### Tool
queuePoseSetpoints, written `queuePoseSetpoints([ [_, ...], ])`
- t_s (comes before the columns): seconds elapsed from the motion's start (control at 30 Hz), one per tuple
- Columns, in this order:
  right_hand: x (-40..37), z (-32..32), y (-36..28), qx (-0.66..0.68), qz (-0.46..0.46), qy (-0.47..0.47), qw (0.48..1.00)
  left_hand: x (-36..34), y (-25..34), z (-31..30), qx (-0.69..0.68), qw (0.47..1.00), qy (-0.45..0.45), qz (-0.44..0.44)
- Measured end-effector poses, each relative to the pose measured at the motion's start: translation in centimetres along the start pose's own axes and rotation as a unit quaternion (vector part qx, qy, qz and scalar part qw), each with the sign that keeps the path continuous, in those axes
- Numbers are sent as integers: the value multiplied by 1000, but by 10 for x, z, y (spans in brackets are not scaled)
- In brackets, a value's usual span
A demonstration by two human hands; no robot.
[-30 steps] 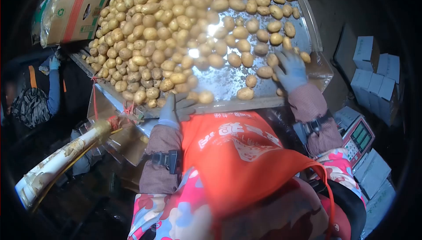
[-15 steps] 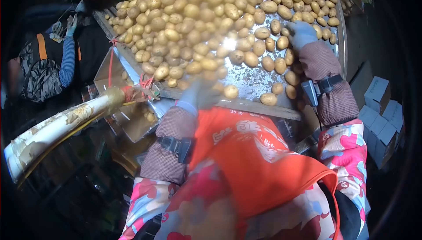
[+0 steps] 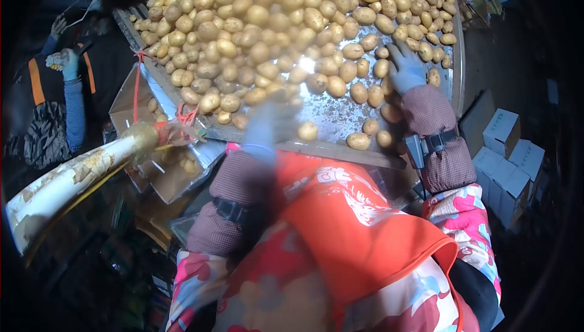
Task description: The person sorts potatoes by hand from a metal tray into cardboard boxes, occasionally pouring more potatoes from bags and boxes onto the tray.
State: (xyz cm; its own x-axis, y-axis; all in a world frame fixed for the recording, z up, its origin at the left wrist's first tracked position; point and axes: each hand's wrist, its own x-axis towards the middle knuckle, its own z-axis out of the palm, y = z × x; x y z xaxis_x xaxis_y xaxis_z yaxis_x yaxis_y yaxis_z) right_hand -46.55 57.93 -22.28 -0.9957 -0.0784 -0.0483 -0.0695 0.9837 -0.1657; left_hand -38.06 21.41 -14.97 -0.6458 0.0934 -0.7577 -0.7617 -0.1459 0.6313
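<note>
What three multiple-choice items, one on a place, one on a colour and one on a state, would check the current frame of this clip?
1. Where is the person's blue-gloved right hand?
A. on the white cardboard boxes
B. among the tan round potatoes at the right side of the shiny metal table
C. on the paper-wrapped roll

2. What colour is the fabric apron on the person's chest?
A. orange-red
B. green
C. black

3. How are the right hand's fingers?
A. closed on a knife
B. tucked under the apron
C. spread open over the potatoes

Key: 1 B, the glove lies amid potatoes near the table's right rim. 2 A, the cloth is orange-red with pale print. 3 C, the fingers fan apart.
</note>
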Motion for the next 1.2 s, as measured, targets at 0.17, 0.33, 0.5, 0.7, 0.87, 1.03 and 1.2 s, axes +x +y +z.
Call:
queuePoseSetpoints([
  [0.17, -33, -59, 7, -96, 85, -41, 991, 55, -15, 22, -67, 997, -32, 7],
  [0.33, 4, -34, 2, 40, 88, -136, 986, 55, -4, 72, 45, 982, -137, -120],
  [0.5, 12, -19, -11, 71, 45, -113, 990, 43, -53, 55, 29, 939, -292, -178],
  [0.7, -16, -29, -8, 353, 63, -106, 927, 41, -61, 44, -73, 951, -260, -149],
  [0.87, -20, -68, -96, 399, -60, -186, 896, 40, -50, 48, -310, 911, -202, -181],
  [1.03, 21, -26, -126, 29, -49, -153, 987, 5, -47, 12, -338, 921, -154, -118],
  [1.2, 26, -23, -138, -169, -66, -169, 969, -29, -52, -26, 39, 975, -82, 203],
])
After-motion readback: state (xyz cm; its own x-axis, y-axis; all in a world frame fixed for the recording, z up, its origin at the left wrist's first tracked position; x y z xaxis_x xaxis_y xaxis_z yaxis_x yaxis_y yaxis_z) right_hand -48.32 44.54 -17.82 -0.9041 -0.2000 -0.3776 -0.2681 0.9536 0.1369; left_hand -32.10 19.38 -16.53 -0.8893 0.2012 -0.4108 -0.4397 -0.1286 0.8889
